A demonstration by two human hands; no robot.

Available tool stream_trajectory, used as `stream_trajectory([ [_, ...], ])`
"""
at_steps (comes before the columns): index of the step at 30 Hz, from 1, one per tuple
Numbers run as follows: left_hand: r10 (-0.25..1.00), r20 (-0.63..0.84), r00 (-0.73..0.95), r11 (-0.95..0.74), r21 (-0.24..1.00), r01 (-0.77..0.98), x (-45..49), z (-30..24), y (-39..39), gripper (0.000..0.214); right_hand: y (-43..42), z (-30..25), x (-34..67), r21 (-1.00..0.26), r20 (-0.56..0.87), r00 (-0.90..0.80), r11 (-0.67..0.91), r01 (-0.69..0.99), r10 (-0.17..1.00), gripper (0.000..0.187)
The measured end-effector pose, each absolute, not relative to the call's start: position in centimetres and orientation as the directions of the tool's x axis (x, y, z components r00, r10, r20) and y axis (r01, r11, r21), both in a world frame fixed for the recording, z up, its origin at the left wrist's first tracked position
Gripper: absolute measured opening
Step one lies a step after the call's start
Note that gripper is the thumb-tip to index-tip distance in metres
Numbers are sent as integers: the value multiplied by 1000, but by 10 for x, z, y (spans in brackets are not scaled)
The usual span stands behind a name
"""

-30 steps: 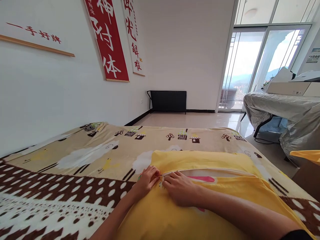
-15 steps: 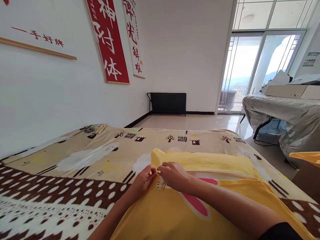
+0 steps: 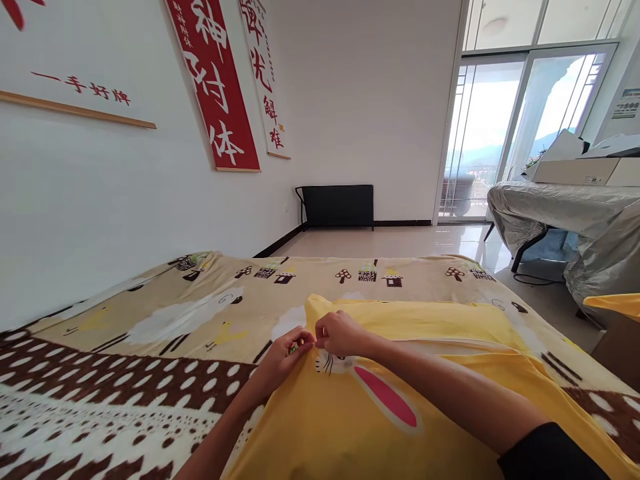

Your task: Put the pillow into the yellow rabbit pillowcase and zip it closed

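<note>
A yellow pillowcase (image 3: 320, 427) with a printed rabbit face and a pink ear lies over the bed in front of me. A long slit runs across it, with a pale inner layer (image 3: 440, 347) showing through. At the slit's left end my left hand (image 3: 285, 357) pinches the cloth edge between thumb and fingers. My right hand (image 3: 340, 333) meets it there, its fingers curled closed on the same edge. Whatever small piece lies between the right fingertips is hidden. Both hands nearly touch each other.
Beneath the pillowcase spreads a patterned blanket (image 3: 180, 360) with sheep and brown bands. A silver-covered table (image 3: 540, 200) bearing an open box (image 3: 570, 172) stands at the right. A black folded frame (image 3: 337, 207) leans against the far wall. Yellow cloth (image 3: 615, 305) tops a brown box at the right edge.
My right hand has risen slightly and curled more tightly, and my left wrist has turned a little. More of the rabbit's pink ear shows below my right forearm. The view has shifted slightly.
</note>
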State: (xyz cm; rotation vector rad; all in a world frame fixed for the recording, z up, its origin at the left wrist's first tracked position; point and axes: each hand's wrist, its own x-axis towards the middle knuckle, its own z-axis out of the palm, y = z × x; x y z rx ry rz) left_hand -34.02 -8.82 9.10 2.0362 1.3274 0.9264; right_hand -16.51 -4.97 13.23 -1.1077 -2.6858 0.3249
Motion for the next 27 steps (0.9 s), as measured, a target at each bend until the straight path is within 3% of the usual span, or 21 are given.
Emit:
stream_trajectory([
  [3, 930, 248, 273, -360, 768, 530, -339, 91, -88, 39, -48, 130, -153, -259, 144, -736, 743, 617, 661, 12],
  [8, 939, 214, 270, -331, 781, 530, -344, 87, -87, 38, -57, 129, -118, 197, 110, -896, 874, 443, 430, 21],
  [10, 937, 212, 277, -336, 759, 558, -347, 84, -87, 37, -62, 128, -103, 289, 85, -905, 860, 422, 416, 21],
  [14, 921, 248, 302, -386, 693, 609, -342, 84, -86, 34, -68, 126, -82, 346, 92, -901, 835, 429, 424, 18],
  [22, 820, 354, 450, -571, 466, 675, -286, 100, -97, 27, -55, 134, -89, 455, 193, -942, 825, 335, 276, 23],
  [27, 807, 388, 445, -590, 494, 639, -290, 89, -90, 25, -55, 131, -83, 469, 179, -950, 827, 311, 256, 23],
])
